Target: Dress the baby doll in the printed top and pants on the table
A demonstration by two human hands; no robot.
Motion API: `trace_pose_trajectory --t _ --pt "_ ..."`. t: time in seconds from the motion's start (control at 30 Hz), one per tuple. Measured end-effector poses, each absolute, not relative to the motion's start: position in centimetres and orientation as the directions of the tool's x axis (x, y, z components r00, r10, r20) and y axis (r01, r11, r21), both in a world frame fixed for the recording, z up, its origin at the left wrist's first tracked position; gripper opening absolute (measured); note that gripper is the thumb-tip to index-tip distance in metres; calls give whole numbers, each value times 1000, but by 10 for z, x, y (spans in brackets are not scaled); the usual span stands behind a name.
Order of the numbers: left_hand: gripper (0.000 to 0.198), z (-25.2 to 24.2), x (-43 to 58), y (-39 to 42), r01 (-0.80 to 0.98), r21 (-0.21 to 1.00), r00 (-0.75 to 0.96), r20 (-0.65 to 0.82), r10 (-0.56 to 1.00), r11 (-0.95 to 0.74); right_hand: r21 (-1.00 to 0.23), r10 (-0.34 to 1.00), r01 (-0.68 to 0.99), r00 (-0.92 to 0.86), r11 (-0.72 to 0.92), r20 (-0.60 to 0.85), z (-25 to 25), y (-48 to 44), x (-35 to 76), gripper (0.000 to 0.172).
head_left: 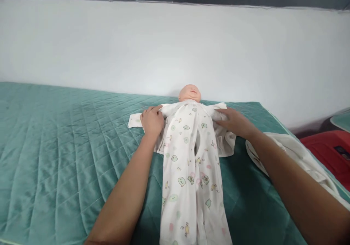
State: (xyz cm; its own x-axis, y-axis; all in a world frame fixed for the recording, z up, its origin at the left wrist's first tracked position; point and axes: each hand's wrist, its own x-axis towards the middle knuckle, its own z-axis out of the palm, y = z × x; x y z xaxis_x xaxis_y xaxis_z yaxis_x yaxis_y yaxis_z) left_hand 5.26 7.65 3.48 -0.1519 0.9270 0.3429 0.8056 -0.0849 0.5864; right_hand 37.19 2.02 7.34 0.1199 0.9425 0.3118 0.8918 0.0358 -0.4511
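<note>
Both on romper [191,164] sleeves: left hand [152,121] curled, grip unclear; right hand [232,123] flat, unclenched; doll [189,93] lengthwise between.

A white romper [188,164] printed with small green, pink and yellow animal figures on a teal quilted bedcover [54,146], beside a white cloth [300,157] and red case [325,154].
</note>
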Motion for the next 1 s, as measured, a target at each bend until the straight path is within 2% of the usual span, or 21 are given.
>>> trace_pose_trajectory --t 0.03,0.1,0.17,0.23,0.3,0.4,0.5,0.57,0.7,0.77,0.87,1.0 --pt "44 35 53 76 804 588 -154 347 925 -87 -422 952 905 83 51 294 82 16 361 40" --pt "44 36 53 76 801 592 -155 351 923 -91 -401 938 908 30 118 345 99 13 335 43" --pt "45 36 54 75 799 594 -156 347 925 -88 -411 905 875 -68 256 420 112 18 302 46" --pt "45 37 54 75 801 592 -153 339 928 -84 -405 893 835 -202 372 403 119 31 265 46" --pt "44 38 54 74 806 586 -155 340 928 -80 -310 911 865 -323 394 256 121 49 227 47" --pt "41 38 54 74 818 571 -163 348 923 -71 -54 907 906 -421 421 16 117 73 181 35" --pt "33 36 53 75 832 552 -168 352 921 -59 78 924 920 -380 383 -49 108 88 153 34" --pt "30 35 52 76 841 538 -170 352 920 -50 87 926 922 -372 377 -68 103 96 146 33" --pt "32 35 51 76 856 515 -168 355 920 -43 69 895 905 -399 419 -198 108 111 150 23" --pt "37 37 51 74 853 520 -166 357 919 -48 62 876 892 -423 447 -230 117 116 157 30" --pt "42 38 50 72 836 546 -173 367 914 -61 56 861 874 -461 482 -213 131 116 171 41" --pt "47 36 48 73 808 588 -229 379 897 -42 32 865 874 -474 485 -167 137 112 191 35"
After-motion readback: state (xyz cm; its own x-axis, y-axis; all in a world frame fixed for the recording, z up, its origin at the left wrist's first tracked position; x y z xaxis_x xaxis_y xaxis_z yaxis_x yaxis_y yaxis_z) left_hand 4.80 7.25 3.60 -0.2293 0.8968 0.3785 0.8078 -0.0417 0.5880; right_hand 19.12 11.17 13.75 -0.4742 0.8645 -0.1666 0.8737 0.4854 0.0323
